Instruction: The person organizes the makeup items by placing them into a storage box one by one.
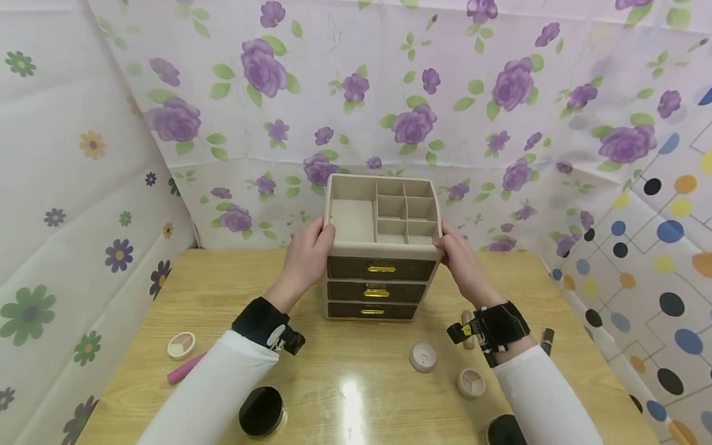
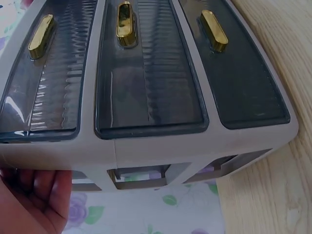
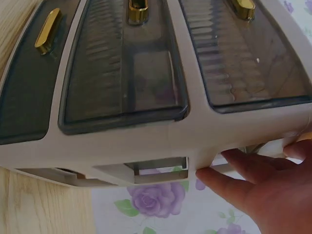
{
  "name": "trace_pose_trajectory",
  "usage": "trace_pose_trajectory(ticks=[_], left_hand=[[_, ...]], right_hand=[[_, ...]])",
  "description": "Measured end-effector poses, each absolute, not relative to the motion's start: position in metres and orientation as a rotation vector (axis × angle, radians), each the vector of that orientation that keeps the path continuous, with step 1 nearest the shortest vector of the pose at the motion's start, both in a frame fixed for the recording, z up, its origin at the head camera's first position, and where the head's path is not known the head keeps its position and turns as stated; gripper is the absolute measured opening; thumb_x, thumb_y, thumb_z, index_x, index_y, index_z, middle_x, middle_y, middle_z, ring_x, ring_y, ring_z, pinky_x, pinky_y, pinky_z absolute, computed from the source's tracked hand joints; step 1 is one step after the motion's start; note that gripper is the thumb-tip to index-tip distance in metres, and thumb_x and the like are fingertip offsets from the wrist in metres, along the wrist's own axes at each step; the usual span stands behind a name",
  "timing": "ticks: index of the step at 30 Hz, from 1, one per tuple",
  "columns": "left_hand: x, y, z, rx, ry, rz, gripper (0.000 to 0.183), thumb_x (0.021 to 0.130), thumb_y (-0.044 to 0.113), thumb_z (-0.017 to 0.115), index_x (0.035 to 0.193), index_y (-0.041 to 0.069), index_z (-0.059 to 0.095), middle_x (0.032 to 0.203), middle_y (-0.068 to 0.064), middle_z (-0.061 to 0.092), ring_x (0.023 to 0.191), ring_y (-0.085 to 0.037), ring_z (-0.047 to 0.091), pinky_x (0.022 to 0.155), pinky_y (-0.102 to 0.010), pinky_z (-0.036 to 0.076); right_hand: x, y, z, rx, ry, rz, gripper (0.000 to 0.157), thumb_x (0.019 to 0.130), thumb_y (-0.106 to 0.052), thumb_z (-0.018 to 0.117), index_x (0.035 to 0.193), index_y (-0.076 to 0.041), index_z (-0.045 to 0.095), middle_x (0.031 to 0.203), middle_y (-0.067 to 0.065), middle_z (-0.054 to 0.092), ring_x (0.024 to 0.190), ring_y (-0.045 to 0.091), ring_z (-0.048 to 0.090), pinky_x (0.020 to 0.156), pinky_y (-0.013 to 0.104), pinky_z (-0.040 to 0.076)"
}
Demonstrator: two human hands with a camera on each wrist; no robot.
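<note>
A beige cosmetics organizer (image 1: 353, 248) stands towards the back of the table, its dark drawers with gold handles facing me. Its top has one large compartment and several small ones. My left hand (image 1: 307, 258) grips the upper left side, thumb near the top rim; in the left wrist view its curled fingers (image 2: 51, 192) reach under the side wall. On the opposite side my right hand (image 1: 463, 262) holds the upper edge, thumb at the front corner. The right wrist view has the right fingers (image 3: 229, 187) against the side openings.
Around the organizer on the wooden table (image 1: 334, 383) lie a round palette (image 1: 181, 345), a pink tube (image 1: 185, 369), a black-lidded jar (image 1: 261, 411), a small white round container (image 1: 423, 357) and another palette (image 1: 471, 383). A flowered cloth (image 1: 356, 123) hangs behind.
</note>
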State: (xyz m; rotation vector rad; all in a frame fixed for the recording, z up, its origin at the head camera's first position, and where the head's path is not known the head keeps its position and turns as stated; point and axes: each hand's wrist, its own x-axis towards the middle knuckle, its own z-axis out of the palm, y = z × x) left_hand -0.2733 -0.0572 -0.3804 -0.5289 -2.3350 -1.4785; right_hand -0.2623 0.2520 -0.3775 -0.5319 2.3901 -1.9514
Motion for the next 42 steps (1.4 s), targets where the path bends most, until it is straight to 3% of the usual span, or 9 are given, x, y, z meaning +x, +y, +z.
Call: trace_pose_trajectory(ticks=[11,14,16,19,21,26,30,36,42], left_hand=[[-0.273,-0.057,-0.379,-0.52,-2.384,-1.451,0.035,0.107,0.032,0.034,0.081,0.011,0.042,0.067,-0.01,0.04,0.053,-0.026,0.036,0.048,-0.034,0.032],[-0.27,-0.058,-0.377,-0.511,-2.43,-1.431,0.038,0.107,0.038,0.031,0.082,0.011,0.041,0.066,-0.009,0.039,0.051,-0.026,0.036,0.047,-0.035,0.032],[-0.269,-0.059,-0.376,-0.506,-2.459,-1.411,0.04,0.107,0.041,0.03,0.083,0.011,0.041,0.066,-0.009,0.04,0.051,-0.026,0.036,0.048,-0.035,0.032],[-0.269,-0.06,-0.375,-0.5,-2.485,-1.38,0.041,0.107,0.043,0.028,0.084,0.011,0.041,0.068,-0.009,0.041,0.053,-0.026,0.037,0.049,-0.035,0.033],[-0.269,-0.06,-0.375,-0.504,-2.494,-1.371,0.041,0.108,0.043,0.027,0.085,0.011,0.041,0.069,-0.009,0.041,0.054,-0.026,0.038,0.05,-0.036,0.034],[-0.266,-0.06,-0.371,-0.496,-2.53,-1.352,0.043,0.107,0.044,0.028,0.085,0.011,0.044,0.069,-0.009,0.043,0.054,-0.026,0.04,0.049,-0.036,0.036],[-0.267,-0.064,-0.368,-0.48,-2.561,-1.315,0.045,0.106,0.047,0.029,0.084,0.012,0.048,0.07,-0.008,0.046,0.057,-0.026,0.043,0.052,-0.037,0.038],[-0.272,-0.067,-0.371,-0.506,-2.563,-1.171,0.056,0.106,0.055,0.027,0.075,0.012,0.047,0.065,-0.006,0.047,0.055,-0.025,0.044,0.052,-0.037,0.037],[-0.271,-0.067,-0.369,-0.521,-2.552,-1.147,0.059,0.105,0.055,0.033,0.065,0.012,0.045,0.056,-0.004,0.044,0.048,-0.023,0.041,0.047,-0.034,0.033]], right_hand=[[-0.243,0.245,-0.377,-0.377,2.436,-1.967,0.056,0.109,-0.041,0.036,0.157,-0.033,0.009,0.164,-0.004,0.007,0.144,0.012,0.014,0.117,0.051,0.018],[-0.225,0.235,-0.373,-0.232,2.464,-2.141,0.061,0.106,-0.045,0.043,0.158,-0.029,0.015,0.163,-0.001,0.014,0.143,0.014,0.019,0.117,0.05,0.02],[-0.211,0.227,-0.372,-0.097,2.431,-2.379,0.056,0.106,-0.04,0.047,0.155,-0.022,0.026,0.157,0.001,0.025,0.138,0.014,0.029,0.113,0.041,0.026],[-0.188,0.215,-0.37,0.02,2.161,-2.824,0.029,0.107,-0.029,0.046,0.132,-0.015,0.047,0.132,0.002,0.046,0.114,0.014,0.044,0.091,0.028,0.038],[-0.176,0.208,-0.372,-0.002,1.885,-2.999,0.017,0.107,-0.026,0.044,0.112,-0.013,0.054,0.109,0.0,0.054,0.094,0.014,0.047,0.072,0.025,0.038],[-0.164,0.194,-0.388,-0.157,1.594,-2.756,0.033,0.109,-0.028,0.036,0.091,-0.015,0.06,0.082,-0.003,0.058,0.074,0.013,0.049,0.061,0.024,0.037],[-0.174,0.182,-0.404,-0.171,1.688,-2.434,0.036,0.108,-0.039,0.039,0.103,-0.011,0.061,0.085,-0.002,0.057,0.075,0.014,0.049,0.065,0.026,0.038],[-0.196,0.167,-0.413,-0.003,1.759,-2.246,0.061,0.097,-0.06,0.052,0.124,-0.005,0.061,0.088,-0.001,0.055,0.076,0.014,0.048,0.064,0.027,0.036],[-0.205,0.16,-0.417,0.06,1.882,-2.211,0.068,0.093,-0.063,0.056,0.122,-0.002,0.065,0.085,-0.001,0.056,0.075,0.013,0.049,0.062,0.025,0.036]])
